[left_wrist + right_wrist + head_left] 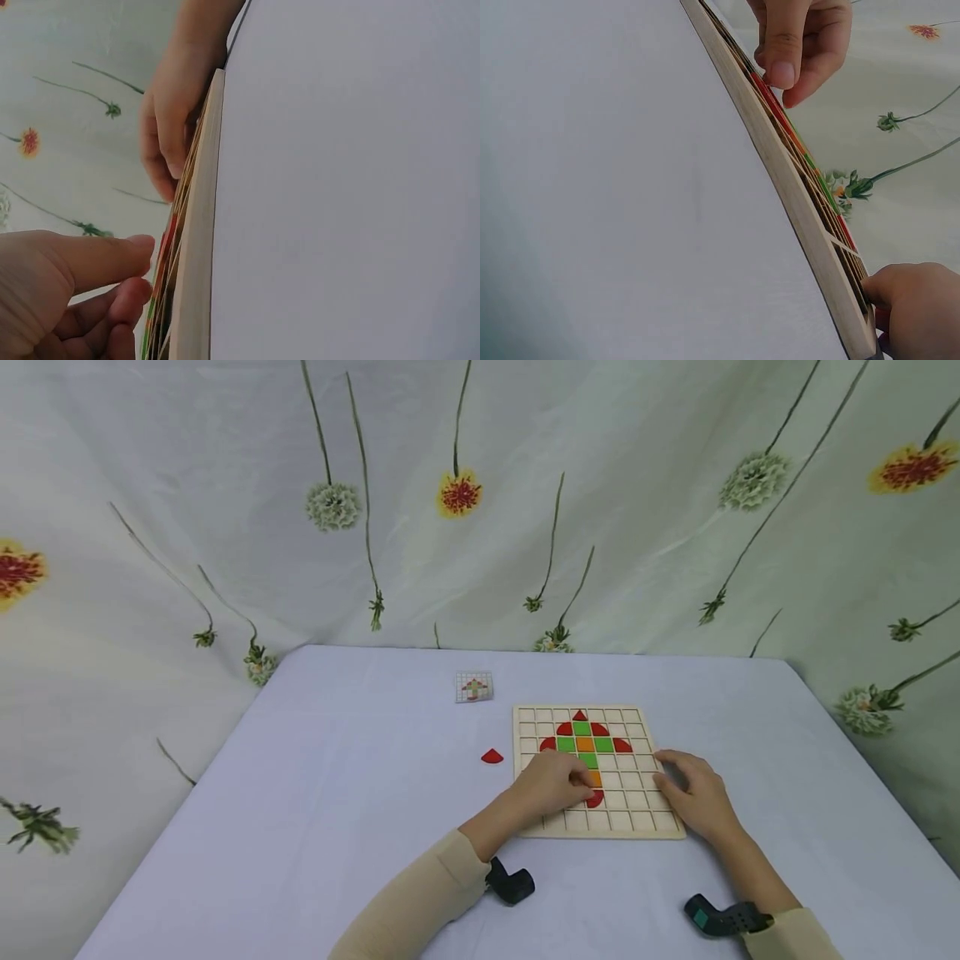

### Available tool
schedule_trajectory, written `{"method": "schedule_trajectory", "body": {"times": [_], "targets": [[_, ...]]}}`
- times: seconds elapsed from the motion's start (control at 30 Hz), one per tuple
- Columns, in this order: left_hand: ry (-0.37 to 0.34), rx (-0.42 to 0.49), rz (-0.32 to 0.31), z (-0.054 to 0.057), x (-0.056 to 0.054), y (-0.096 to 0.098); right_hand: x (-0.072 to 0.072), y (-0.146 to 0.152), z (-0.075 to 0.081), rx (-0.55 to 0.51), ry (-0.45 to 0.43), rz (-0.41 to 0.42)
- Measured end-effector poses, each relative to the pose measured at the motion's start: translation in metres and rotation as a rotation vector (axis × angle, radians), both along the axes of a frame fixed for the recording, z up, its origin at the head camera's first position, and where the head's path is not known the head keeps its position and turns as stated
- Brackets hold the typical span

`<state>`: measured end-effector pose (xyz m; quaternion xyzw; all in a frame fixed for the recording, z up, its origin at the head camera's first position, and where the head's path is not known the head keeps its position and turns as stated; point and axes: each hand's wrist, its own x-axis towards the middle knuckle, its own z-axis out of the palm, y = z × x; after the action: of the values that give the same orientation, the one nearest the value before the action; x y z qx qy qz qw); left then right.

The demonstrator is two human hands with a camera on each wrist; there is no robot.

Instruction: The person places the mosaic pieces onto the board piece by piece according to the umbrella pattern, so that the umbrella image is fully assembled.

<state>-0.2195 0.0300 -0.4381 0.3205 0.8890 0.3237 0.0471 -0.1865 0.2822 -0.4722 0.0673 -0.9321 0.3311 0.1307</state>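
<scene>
A wooden grid board (630, 825) carries red, green and orange pieces laid out in a pattern. Over its lower left part, my left hand (553, 783) has its thumb and forefinger close together, right beside a red rounded piece (596, 799). In the left wrist view, nothing shows between the left thumb (112, 259) and forefinger, and the other fingers are bent. My right hand (699, 793) rests at the board's right edge, thumb and fingers touching it. Part of the grid is hidden under my left hand.
A loose red piece (492, 757) lies on the white table left of the board. Farther back is a small card (474, 687) printed with a coloured pattern on a grid. Behind the table hangs a flowered cloth (480, 568).
</scene>
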Motion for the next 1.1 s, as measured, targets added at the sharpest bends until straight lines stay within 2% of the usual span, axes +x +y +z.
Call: {"method": "schedule_trajectory", "body": {"times": [0.47,0.67,0.87,1.0,1.1], "targets": [[-0.059,0.052,0.121,0.007,-0.015,-0.053,0.002,0.003,0.004,-0.007,0.011,-0.003],[0.000,0.032,0.196,0.002,-0.019,-0.083,-0.001,0.000,-0.002,-0.013,0.015,0.009],[0.035,0.026,0.300,-0.003,-0.026,-0.107,-0.001,-0.003,-0.003,-0.008,0.033,0.010],[0.052,0.040,0.384,-0.012,-0.034,-0.119,-0.001,-0.002,-0.002,-0.006,0.018,0.006],[0.058,0.064,0.402,-0.021,-0.040,-0.125,0.000,-0.001,-0.001,-0.006,-0.002,0.005]]}}
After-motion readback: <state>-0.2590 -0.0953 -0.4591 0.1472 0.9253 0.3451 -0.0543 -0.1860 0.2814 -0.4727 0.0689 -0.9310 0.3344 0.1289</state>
